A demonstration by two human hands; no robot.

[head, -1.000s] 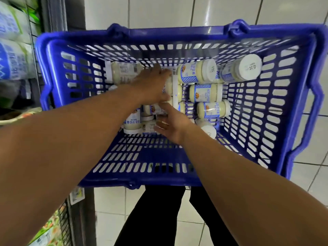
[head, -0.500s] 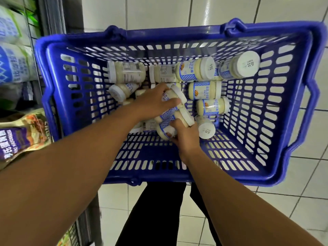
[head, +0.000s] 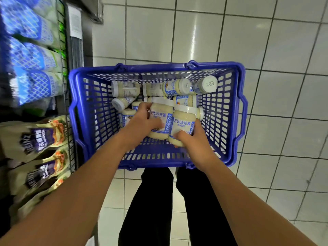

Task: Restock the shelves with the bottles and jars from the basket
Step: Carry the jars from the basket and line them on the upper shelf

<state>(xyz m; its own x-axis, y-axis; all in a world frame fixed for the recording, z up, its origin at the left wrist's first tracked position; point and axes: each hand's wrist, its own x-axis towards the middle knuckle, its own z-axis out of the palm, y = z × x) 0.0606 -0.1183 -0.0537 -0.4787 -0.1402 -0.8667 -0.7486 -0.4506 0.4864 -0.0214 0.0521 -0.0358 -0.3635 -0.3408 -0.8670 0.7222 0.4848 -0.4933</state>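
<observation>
A blue plastic basket point(head: 236, 110) stands on the tiled floor in front of my legs. Several white-capped jars of pale salad dressing point(head: 177, 87) lie loose inside it. My left hand point(head: 142, 121) grips one jar point(head: 162, 116) with a blue and white label. My right hand point(head: 192, 139) grips a second jar point(head: 182, 125) right beside it. Both held jars are lifted above the pile, caps pointing away from me.
A wire shelf rack point(head: 66, 103) runs along the left. It holds blue and white pouches point(head: 35, 55) above and Heinz pouches point(head: 37, 137) below. White floor tiles point(head: 284, 86) spread to the right. My dark trouser legs point(head: 150, 210) are below the basket.
Both hands closed on a jar each and raised them out of the pile. The view pulled back and up, so the basket looks smaller and more shelf shows.
</observation>
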